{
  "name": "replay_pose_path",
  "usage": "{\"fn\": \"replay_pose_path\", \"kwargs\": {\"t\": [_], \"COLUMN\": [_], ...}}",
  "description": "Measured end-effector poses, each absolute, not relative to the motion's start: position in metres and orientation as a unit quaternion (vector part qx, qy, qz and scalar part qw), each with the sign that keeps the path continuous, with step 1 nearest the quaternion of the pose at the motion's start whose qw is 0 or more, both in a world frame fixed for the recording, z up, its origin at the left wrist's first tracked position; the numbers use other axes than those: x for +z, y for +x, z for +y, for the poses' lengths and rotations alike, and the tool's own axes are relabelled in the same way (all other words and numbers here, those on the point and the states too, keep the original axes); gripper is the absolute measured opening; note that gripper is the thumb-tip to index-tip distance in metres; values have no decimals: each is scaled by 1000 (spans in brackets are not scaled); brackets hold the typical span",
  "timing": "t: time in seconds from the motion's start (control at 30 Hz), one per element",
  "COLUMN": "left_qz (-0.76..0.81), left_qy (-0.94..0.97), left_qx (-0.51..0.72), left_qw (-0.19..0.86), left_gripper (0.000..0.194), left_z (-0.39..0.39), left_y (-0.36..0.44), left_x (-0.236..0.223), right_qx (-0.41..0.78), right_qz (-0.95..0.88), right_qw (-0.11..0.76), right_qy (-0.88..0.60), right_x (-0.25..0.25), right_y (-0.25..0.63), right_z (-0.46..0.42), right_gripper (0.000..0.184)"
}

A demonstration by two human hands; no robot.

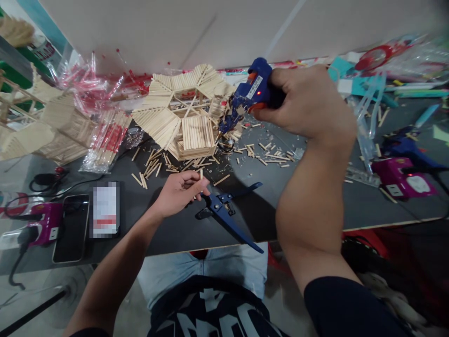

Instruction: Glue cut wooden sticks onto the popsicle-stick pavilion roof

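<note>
My right hand [301, 100] grips a blue glue gun [259, 86] whose small red light glows; its nozzle points down and left, near a model built of thin wooden sticks [178, 112]. Between the thumb and fingers of my left hand [184, 192] is a short wooden stick [201, 174], held in front of the model. Just below that hand a blue-handled cutter [224, 210] lies on the dark table. Cut stick pieces [152, 164] are scattered around the model's base. Whether the nozzle touches the model, I cannot tell.
A second stick model [59, 121] stands at the left, beside a plastic pack of sticks [105, 140]. Two phones, one a dark phone [71, 229], and a purple power adapter [49, 222] lie front left. Another purple adapter [403, 178] with cables sits at the right.
</note>
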State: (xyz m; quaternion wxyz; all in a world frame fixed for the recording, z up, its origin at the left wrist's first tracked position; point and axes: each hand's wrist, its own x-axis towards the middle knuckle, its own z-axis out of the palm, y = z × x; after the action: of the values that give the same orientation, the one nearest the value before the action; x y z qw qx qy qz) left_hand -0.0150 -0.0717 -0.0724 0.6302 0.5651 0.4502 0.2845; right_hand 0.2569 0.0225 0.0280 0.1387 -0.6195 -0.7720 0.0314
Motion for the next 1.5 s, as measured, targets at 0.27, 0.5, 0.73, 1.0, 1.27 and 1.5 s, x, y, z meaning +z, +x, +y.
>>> {"fn": "replay_pose_path", "kwargs": {"t": [0.27,0.5,0.73,1.0,1.27,1.5], "left_qz": [453,450,449,447,454,452], "left_qy": [561,564,561,566,566,563], "left_qx": [287,285,288,287,282,281], "left_qw": [630,631,633,630,628,633], "left_gripper": [28,31,29,29,29,30], "left_z": [-72,-71,-73,-72,-72,-73], "left_y": [-14,-15,-15,-15,-14,-14], "left_x": [-72,-72,-72,-74,-70,-70], "right_qx": [19,-77,-101,-101,-63,-75], "right_qz": [-785,-786,-800,-795,-796,-791], "right_qw": [166,187,214,216,250,241], "right_qy": [-596,-584,-551,-558,-548,-558], "right_x": [26,17,11,10,11,9], "right_y": [258,262,268,268,266,268], "right_z": [21,28,31,32,31,35], "right_gripper": [14,20,17,25,35,34]}}
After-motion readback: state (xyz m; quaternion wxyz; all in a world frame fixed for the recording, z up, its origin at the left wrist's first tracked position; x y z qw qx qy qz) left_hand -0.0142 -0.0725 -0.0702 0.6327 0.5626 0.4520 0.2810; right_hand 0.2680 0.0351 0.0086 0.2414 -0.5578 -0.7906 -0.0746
